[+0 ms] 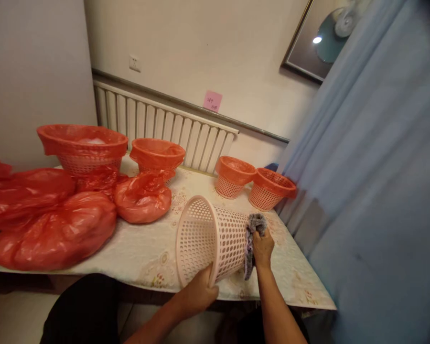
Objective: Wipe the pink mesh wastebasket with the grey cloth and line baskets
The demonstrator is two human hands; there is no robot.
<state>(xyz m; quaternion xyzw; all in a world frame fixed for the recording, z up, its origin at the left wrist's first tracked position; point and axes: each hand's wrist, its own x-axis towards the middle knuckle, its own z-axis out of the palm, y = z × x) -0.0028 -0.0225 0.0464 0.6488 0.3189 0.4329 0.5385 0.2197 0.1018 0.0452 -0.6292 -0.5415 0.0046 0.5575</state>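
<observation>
A pale pink perforated plastic wastebasket (232, 234) lies tilted on its side over the table, its open mouth facing left. My left hand (200, 292) grips its rim at the near lower edge, fingers partly hidden inside the mouth. At the basket's base, my right hand (263, 248) is closed on a grey fuzzy cloth (250, 246), pressing it against the bottom. Part of the cloth hangs down below the hand.
Two small red-lined baskets (232, 177) stand at the back right, and two larger lined baskets (82, 148) at the back left. Several filled red plastic bags (60, 229) crowd the left of the table (139, 253). A blue curtain (361, 191) hangs along the right edge; a radiator (157, 119) stands behind.
</observation>
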